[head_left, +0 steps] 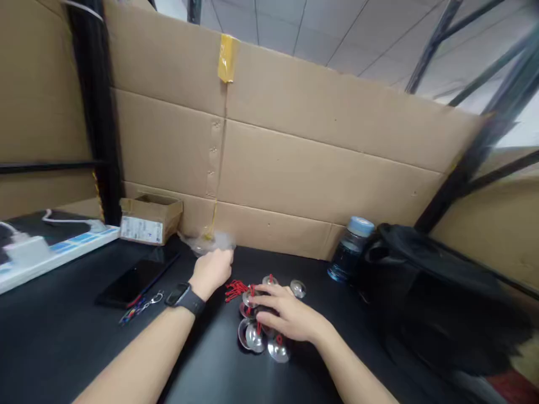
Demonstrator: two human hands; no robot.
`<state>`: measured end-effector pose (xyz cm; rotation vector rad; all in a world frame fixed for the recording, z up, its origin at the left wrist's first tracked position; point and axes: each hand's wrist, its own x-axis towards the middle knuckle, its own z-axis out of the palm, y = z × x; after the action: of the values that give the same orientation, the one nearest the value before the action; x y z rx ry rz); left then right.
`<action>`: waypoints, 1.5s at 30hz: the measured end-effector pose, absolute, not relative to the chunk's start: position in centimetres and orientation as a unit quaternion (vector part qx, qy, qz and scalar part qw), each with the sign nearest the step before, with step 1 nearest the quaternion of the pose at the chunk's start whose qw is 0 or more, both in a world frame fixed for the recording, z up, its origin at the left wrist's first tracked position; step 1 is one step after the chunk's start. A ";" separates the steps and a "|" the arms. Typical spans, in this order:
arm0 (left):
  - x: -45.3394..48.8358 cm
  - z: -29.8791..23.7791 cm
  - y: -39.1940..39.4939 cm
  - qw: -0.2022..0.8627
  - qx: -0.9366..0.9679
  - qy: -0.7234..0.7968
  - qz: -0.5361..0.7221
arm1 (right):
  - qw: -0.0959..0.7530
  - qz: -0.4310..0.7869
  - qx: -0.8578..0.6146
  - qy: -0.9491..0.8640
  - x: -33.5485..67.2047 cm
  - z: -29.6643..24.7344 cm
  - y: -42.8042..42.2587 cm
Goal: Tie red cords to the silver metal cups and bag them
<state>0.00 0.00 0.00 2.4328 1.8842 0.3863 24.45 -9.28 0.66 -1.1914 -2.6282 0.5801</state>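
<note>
On the black table lie several clear round discs with red strings. My right hand rests on top of this pile, fingers curled over the discs and gripping among them. My left hand, with a black wristband, reaches toward the cardboard wall and is closed on a blurred clear plastic bag. A bundle of loose red strings sits between the two hands.
A cardboard wall closes off the back. A small cardboard box and a white power strip stand at the left, a black phone and keys near them. A blue-capped bottle and black bag are right.
</note>
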 end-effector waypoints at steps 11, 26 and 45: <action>-0.2 -1.0 0.5 0.055 0.810 0.572 0.116 | 0.107 0.153 -0.405 -0.895 23.4 0.4 -9.5; 0.5 -3.3 2.4 0.062 0.861 0.453 0.221 | 0.129 0.113 -0.410 -0.896 24.0 -0.4 -8.9; 0.3 -1.7 1.7 0.087 0.891 0.399 0.201 | 0.130 0.126 -0.405 -0.896 24.3 -0.4 -8.9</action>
<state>0.33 1.67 -1.72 2.6518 1.1869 0.5991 24.26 -8.87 -0.35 -1.1776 -2.6046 0.3669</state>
